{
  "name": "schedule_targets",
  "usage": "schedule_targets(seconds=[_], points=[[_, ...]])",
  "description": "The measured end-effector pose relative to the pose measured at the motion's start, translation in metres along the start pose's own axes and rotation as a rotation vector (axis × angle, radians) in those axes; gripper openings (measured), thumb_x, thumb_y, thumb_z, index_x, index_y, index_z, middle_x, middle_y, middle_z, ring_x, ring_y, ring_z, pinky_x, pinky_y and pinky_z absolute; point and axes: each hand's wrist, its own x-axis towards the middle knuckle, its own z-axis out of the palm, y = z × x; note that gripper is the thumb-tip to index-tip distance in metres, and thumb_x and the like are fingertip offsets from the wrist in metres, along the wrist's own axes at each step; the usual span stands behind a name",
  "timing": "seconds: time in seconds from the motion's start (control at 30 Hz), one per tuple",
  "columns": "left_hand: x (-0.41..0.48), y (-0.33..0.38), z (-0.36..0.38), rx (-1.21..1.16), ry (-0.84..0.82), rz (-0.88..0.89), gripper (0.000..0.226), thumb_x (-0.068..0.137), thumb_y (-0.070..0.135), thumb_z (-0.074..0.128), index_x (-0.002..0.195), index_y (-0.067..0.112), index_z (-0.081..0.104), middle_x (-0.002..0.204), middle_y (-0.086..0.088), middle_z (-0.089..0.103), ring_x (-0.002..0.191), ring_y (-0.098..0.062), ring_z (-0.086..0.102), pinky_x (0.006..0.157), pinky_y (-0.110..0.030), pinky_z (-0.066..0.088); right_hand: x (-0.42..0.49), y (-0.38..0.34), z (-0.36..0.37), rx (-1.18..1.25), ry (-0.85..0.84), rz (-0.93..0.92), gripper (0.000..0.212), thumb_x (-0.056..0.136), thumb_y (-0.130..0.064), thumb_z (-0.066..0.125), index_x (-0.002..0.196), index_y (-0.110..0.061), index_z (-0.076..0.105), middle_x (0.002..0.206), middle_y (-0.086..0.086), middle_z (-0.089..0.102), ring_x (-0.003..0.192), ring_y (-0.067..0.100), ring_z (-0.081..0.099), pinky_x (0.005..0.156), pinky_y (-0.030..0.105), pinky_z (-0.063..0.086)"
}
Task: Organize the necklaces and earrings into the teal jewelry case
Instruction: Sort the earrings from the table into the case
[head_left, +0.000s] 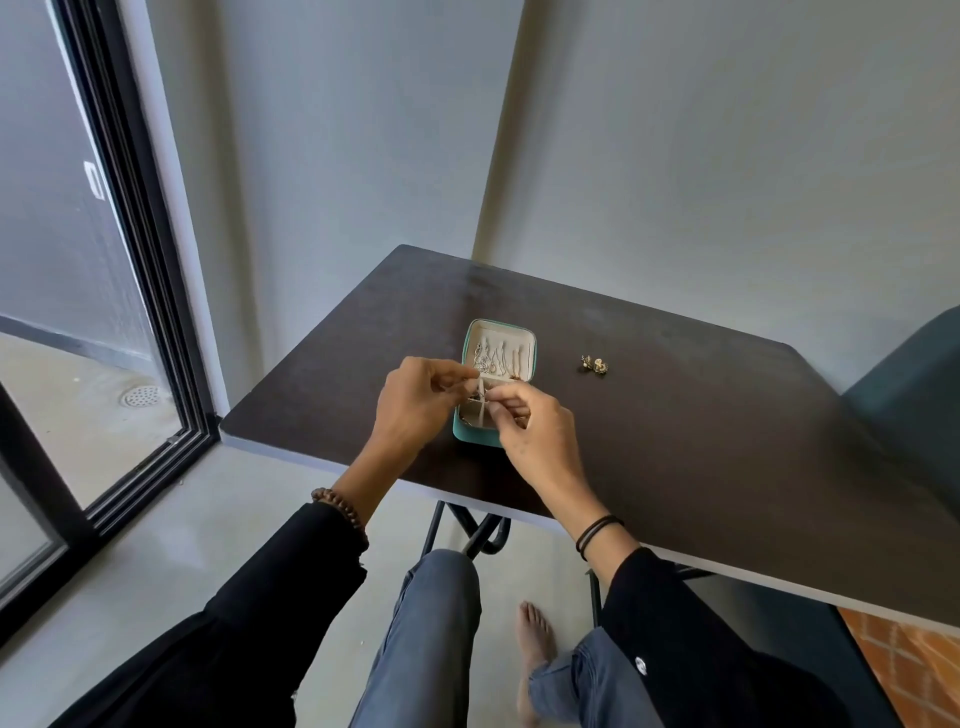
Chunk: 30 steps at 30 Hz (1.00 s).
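Part done: necklaces (493, 358) hang in the far lid of the open teal jewelry case (500, 323), left hand (413, 405) and right hand (535, 431) pinch a small piece (479, 385), too fine to identify, over its near tray, and at least 2 earrings (595, 365) remain on the table (675, 441) to its right

The teal jewelry case (461, 432) is lying open, its cream-lined lid resting flat on the far side of the divided base. Silver necklaces (493, 358) are hanging in a row across the lid. Small gold earrings (594, 365) are sitting apart, to the case's right.
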Motion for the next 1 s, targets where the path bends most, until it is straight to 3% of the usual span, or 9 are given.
schedule_targets(seconds=[0.27, 0.47, 0.63, 0.87, 1.0], points=[[0.006, -0.006, 0.003, 0.396, -0.088, 0.071, 0.021, 0.09, 0.032, 0.074, 0.111, 0.033, 0.077, 0.109, 0.004, 0.076, 0.101, -0.019, 0.064, 0.08, -0.047, 0.059, -0.001, 0.006, -0.005, 0.0, 0.0, 0.011, 0.015, 0.097, -0.009, 0.065, 0.108, -0.014, 0.075, 0.105, -0.007, 0.073, 0.086, -0.012, 0.062, 0.072, -0.001, 0.046], [0.007, -0.004, 0.003, 0.344, -0.069, 0.107, 0.023, 0.097, 0.017, 0.066, 0.116, 0.022, 0.076, 0.112, -0.001, 0.075, 0.088, -0.009, 0.062, 0.072, -0.028, 0.054, -0.001, 0.007, -0.008, 0.031, 0.022, 0.012, 0.015, 0.098, -0.01, 0.065, 0.108, -0.016, 0.076, 0.1, -0.012, 0.072, 0.087, -0.01, 0.064, 0.074, 0.001, 0.047], [0.01, 0.006, 0.005, 0.288, -0.038, 0.118, 0.02, 0.097, 0.016, 0.067, 0.113, 0.018, 0.077, 0.113, -0.002, 0.075, 0.094, -0.013, 0.065, 0.081, -0.036, 0.059, -0.002, 0.01, -0.014, 0.088, 0.037, 0.021, 0.015, 0.097, -0.011, 0.066, 0.107, -0.019, 0.075, 0.095, -0.021, 0.067, 0.09, -0.007, 0.066, 0.076, 0.006, 0.052], [0.019, 0.026, 0.027, 0.305, -0.06, 0.157, 0.019, 0.096, 0.015, 0.067, 0.112, 0.016, 0.077, 0.112, -0.001, 0.075, 0.091, -0.01, 0.066, 0.08, -0.029, 0.056, 0.001, 0.02, -0.029, 0.151, 0.081, 0.021, 0.013, 0.096, -0.015, 0.07, 0.108, -0.017, 0.075, 0.099, -0.012, 0.074, 0.091, -0.008, 0.068, 0.072, 0.006, 0.052], [0.029, 0.037, 0.048, 0.307, -0.114, 0.175, 0.017, 0.095, 0.015, 0.068, 0.107, 0.02, 0.077, 0.104, 0.001, 0.076, 0.09, -0.011, 0.066, 0.086, -0.035, 0.057, 0.008, 0.034, -0.043, 0.11, 0.106, 0.03, 0.011, 0.096, -0.017, 0.071, 0.106, -0.019, 0.075, 0.096, -0.014, 0.073, 0.089, -0.01, 0.066, 0.074, 0.004, 0.049]])
